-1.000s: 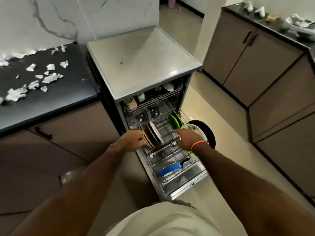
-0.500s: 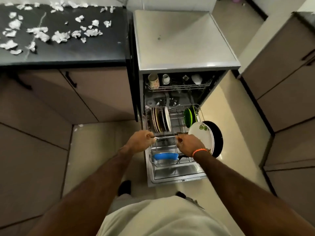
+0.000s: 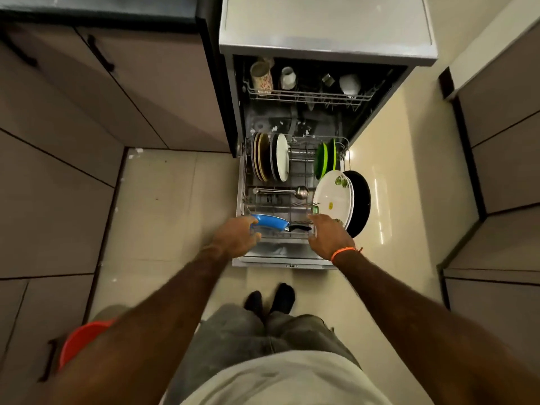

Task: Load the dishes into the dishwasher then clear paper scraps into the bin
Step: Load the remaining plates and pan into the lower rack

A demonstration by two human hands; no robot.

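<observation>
The dishwasher (image 3: 324, 51) stands open with its lower rack (image 3: 244, 185) pulled out over the floor. Upright in the rack are beige and white plates (image 3: 270, 160), green plates (image 3: 325, 159), a large white plate (image 3: 333, 197) and a black pan (image 3: 361, 200). A ladle (image 3: 286, 191) lies across the middle and a blue pan (image 3: 270, 223) sits at the front. My left hand (image 3: 235, 236) curls its fingers and thumb round the rack's front left edge beside the blue pan. My right hand (image 3: 330, 236) rests its fingers on the front right corner.
The upper rack (image 3: 306, 96) holds a patterned mug (image 3: 261, 78), a white cup and a white bowl. Brown cabinets line both sides of the pale tiled floor (image 3: 175, 206). A red bin (image 3: 84, 340) sits low at the left behind my arm. My feet stand just before the dishwasher door.
Both hands have drawn back from the ladle in the middle of the rack to its front edge. My view has tilted down, so the paper scraps on the counter are out of sight.
</observation>
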